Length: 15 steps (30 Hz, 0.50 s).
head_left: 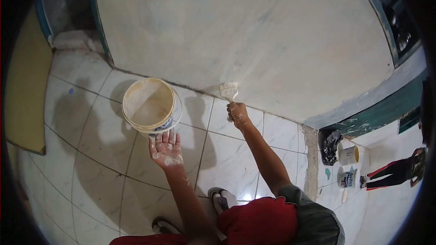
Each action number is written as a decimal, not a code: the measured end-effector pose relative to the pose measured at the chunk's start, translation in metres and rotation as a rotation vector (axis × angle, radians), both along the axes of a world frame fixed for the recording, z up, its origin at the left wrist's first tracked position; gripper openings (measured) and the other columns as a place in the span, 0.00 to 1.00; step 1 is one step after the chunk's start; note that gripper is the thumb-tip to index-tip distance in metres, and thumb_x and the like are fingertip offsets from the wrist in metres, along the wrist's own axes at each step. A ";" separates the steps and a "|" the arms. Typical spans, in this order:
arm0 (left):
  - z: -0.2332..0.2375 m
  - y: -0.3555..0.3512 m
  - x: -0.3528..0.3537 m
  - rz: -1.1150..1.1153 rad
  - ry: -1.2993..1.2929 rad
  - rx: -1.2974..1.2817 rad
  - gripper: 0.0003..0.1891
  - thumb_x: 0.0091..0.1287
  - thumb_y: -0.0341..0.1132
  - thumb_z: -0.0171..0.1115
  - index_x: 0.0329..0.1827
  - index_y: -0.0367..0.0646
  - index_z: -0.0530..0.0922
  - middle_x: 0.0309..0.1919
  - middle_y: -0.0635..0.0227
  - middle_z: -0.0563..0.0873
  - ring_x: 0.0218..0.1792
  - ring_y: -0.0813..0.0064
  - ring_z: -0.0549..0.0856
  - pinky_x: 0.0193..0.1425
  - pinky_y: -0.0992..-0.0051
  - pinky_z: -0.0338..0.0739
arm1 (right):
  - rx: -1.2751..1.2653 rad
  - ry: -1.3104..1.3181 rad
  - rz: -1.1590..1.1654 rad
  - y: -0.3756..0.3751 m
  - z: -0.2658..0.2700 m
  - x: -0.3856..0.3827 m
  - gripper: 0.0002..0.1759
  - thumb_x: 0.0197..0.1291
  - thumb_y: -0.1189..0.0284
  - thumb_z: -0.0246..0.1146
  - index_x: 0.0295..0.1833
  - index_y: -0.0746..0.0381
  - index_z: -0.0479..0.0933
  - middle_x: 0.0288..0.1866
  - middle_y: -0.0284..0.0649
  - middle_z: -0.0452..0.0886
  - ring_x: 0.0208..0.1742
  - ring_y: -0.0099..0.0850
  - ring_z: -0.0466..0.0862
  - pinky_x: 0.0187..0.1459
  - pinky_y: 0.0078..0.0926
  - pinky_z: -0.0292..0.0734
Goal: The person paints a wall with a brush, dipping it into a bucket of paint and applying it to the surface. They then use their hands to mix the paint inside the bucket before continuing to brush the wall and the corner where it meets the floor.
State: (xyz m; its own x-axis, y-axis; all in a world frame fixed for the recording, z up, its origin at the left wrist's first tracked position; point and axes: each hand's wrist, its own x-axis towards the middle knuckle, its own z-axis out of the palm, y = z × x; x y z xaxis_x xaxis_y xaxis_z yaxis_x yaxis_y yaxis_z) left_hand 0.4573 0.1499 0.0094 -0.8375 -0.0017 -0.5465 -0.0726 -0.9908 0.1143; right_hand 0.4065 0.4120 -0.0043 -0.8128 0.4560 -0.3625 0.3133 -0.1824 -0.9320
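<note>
My right hand (238,114) is wrapped round the handle of a wide paintbrush (229,90). The brush's pale, coated bristles are against the lower part of the wall (245,31), just above the floor line. To the left is a white plastic bucket (171,91), its mouth facing me, with pale residue inside and a thin wire-like handle at its right side. My left hand (166,152) is palm up with fingers stretched out, its fingertips right at the bucket's lower edge. White smears mark both hands.
White tiles cover the floor (227,154). A yellowish panel (27,81) stands at far left. At right are a black plastic bag (331,147), a paint tub (348,179), another bucket (349,155) and a standing person (395,172). My sandalled feet (220,198) are below.
</note>
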 end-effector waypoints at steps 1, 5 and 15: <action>0.002 0.001 0.001 -0.003 0.020 0.003 0.31 0.58 0.52 0.48 0.59 0.40 0.59 0.55 0.60 0.68 0.60 0.62 0.63 0.61 0.59 0.52 | -0.007 -0.058 -0.006 0.000 0.005 -0.004 0.10 0.53 0.69 0.54 0.25 0.65 0.70 0.15 0.31 0.66 0.11 0.18 0.60 0.11 0.16 0.52; 0.010 0.004 0.003 -0.005 0.088 0.035 0.31 0.58 0.52 0.49 0.58 0.40 0.60 0.53 0.62 0.70 0.58 0.62 0.65 0.60 0.61 0.54 | 0.242 0.229 0.014 -0.012 0.124 -0.008 0.11 0.54 0.68 0.54 0.22 0.63 0.70 0.13 0.28 0.65 0.11 0.18 0.62 0.11 0.17 0.52; 0.016 0.005 0.011 0.044 0.153 0.138 0.25 0.58 0.50 0.52 0.49 0.39 0.67 0.47 0.62 0.73 0.52 0.63 0.69 0.58 0.61 0.58 | 0.297 0.537 -0.041 -0.001 0.199 -0.012 0.14 0.59 0.64 0.52 0.33 0.64 0.70 0.17 0.27 0.63 0.12 0.15 0.58 0.12 0.13 0.51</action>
